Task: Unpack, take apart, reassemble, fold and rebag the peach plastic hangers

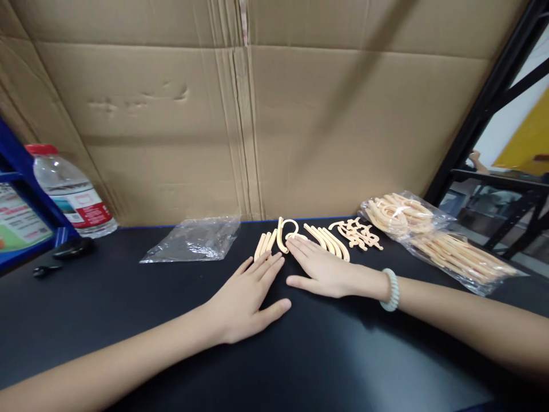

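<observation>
Both my hands lie flat, palms down, on the black table (pixel 128 320). My left hand (pixel 246 297) rests with fingers together, its fingertips close to a few straight peach plastic pieces (pixel 265 243). My right hand (pixel 323 269), with a pale bead bracelet (pixel 391 290) at the wrist, has its fingertips touching a peach hook-shaped piece (pixel 287 232). More curved peach pieces (pixel 329 240) and small connector pieces (pixel 358 233) lie just behind the right hand. Neither hand holds anything.
A clear bag full of peach plastic parts (pixel 433 240) lies at the right. An empty clear bag (pixel 195 240) lies at the left. A water bottle (pixel 71 191) stands far left by a blue shelf frame (pixel 17 166). A cardboard wall (pixel 274 114) closes the back.
</observation>
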`<state>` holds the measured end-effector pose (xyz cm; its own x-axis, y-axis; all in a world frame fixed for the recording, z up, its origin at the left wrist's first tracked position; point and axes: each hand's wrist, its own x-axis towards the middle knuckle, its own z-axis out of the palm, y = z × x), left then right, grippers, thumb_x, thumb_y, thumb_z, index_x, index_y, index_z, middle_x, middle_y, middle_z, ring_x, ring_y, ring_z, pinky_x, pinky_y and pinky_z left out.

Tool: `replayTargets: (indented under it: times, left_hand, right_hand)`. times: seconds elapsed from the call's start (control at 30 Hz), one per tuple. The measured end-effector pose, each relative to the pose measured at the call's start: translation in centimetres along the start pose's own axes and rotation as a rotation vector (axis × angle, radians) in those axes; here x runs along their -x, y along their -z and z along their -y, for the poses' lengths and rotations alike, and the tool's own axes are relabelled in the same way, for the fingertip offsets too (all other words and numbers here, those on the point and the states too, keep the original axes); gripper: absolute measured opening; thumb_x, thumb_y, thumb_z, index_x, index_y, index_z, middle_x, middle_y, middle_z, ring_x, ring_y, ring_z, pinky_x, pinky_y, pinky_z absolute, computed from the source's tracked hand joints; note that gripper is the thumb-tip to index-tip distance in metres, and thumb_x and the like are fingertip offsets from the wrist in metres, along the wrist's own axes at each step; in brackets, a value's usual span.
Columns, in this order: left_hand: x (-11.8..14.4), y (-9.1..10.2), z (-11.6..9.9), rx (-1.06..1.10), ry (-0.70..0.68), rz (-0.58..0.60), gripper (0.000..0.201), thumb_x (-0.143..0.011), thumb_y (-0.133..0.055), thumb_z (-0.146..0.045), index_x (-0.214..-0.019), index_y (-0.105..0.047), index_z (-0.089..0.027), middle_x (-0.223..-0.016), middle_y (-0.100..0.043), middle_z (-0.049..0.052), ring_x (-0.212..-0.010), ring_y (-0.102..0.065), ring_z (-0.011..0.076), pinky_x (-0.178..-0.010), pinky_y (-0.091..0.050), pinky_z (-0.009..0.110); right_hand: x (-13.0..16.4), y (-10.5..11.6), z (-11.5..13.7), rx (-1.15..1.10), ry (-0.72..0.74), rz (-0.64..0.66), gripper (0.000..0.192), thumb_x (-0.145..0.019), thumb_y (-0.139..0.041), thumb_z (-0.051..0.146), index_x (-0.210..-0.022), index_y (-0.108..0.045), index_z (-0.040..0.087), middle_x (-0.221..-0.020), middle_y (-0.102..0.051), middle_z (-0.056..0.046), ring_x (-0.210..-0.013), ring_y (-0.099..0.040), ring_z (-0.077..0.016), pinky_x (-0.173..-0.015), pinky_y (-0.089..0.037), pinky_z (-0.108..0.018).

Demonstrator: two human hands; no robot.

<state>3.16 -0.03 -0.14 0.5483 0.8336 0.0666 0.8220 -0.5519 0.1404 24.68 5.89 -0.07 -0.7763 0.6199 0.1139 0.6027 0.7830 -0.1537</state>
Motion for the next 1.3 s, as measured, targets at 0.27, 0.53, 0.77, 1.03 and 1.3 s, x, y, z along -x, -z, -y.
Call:
replayTargets:
  times: [0.27, 0.53, 0.77, 1.03, 1.3]
  left_hand:
    - [-0.6, -0.3, 1.2, -0.054, 0.05, -0.185, 0.067, -0.09, -0.047, -0.05, -0.142, -0.038, -0.008, -0.154, -0.03, 0.019, -0.143, -0.023, 0.0358, -0.112, -0.03, 0.055]
    - [-0.3, -0.4, 1.0, -0.028, -0.022, -0.326, 0.042, -0.09, -0.05, -0.034, -0.127, -0.052, -0.014, -0.13, -0.057, 0.015, -0.124, -0.05, 0.03, -0.103, -0.046, 0.048]
    - [-0.5, -0.7, 1.4, -0.018, -0.036, -0.3, 0.05, -0.092, -0.048, -0.036, -0.135, -0.044, -0.012, -0.143, -0.047, 0.017, -0.135, -0.04, 0.0308, -0.109, -0.039, 0.049]
    - [-0.2, -0.3, 1.1, -0.032, -0.132, -0.252, 0.044, -0.093, -0.049, -0.033, -0.134, -0.047, -0.017, -0.144, -0.047, 0.015, -0.137, -0.038, 0.0302, -0.111, -0.035, 0.052]
    - [-0.3, -0.1, 0.8, 0.04, -0.166, -0.275, 0.026, -0.091, -0.048, -0.021, -0.116, -0.056, -0.019, -0.133, -0.053, 0.013, -0.126, -0.048, 0.0272, -0.106, -0.041, 0.049]
  right_hand:
    - [-1.4, 0.2, 0.1, 0.141, 0.014, -0.162, 0.06, -0.096, -0.038, 0.048, -0.141, -0.041, 0.007, -0.146, -0.043, -0.019, -0.14, -0.029, -0.0338, -0.115, -0.02, -0.056]
    - [-1.0, 0.1, 1.9, 0.144, 0.166, -0.175, 0.04, -0.098, -0.04, 0.035, -0.128, -0.054, 0.013, -0.132, -0.057, -0.015, -0.138, -0.033, -0.0331, -0.112, -0.016, -0.063]
    - [0.7, 0.7, 1.1, 0.068, 0.198, -0.15, 0.046, -0.098, -0.04, 0.034, -0.139, -0.043, 0.014, -0.146, -0.045, -0.014, -0.14, -0.03, -0.0283, -0.114, -0.023, -0.055]
    - [3.0, 1.1, -0.4, 0.13, 0.185, -0.257, 0.035, -0.095, -0.046, 0.029, -0.126, -0.055, 0.016, -0.129, -0.057, -0.013, -0.125, -0.047, -0.0273, -0.11, -0.031, -0.052]
    - [6.1, 1.9, -7.3, 0.162, 0.041, -0.374, 0.037, -0.091, -0.05, 0.032, -0.125, -0.054, 0.018, -0.125, -0.057, -0.015, -0.118, -0.052, -0.0298, -0.099, -0.044, -0.052]
